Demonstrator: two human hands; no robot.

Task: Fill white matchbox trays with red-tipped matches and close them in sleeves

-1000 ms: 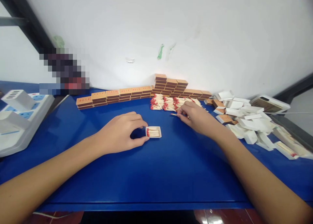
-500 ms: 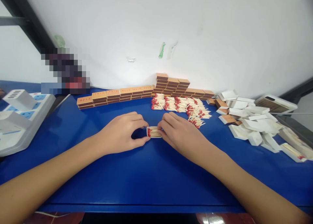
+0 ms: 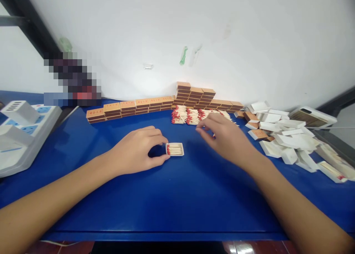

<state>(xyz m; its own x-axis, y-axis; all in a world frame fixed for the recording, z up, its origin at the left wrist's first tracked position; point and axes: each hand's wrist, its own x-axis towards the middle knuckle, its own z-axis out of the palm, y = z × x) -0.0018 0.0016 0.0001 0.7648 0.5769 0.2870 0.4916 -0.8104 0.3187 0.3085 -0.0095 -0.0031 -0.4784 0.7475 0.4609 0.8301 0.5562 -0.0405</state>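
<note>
My left hand (image 3: 138, 150) rests on the blue table, its thumb and forefinger gripping the left end of a small white matchbox tray (image 3: 182, 150). Matches (image 3: 174, 149) lie in the tray with their red heads to the left. To the right, my right hand (image 3: 224, 135) hovers by the match pile (image 3: 179, 115) and partly hides it. Its fingers are bent, with a gap between them and the thumb; I see nothing held there.
Closed matchboxes (image 3: 142, 105) stand stacked in a row along the wall. A heap of white trays (image 3: 294, 139) and some brown sleeves (image 3: 257, 134) lies at the right, near a filled tray (image 3: 331, 171). A power strip (image 3: 41, 135) sits at the left.
My right hand has left the tray and moved right and up to the match pile, uncovering the tray's right end. My left hand has stayed at the tray.
</note>
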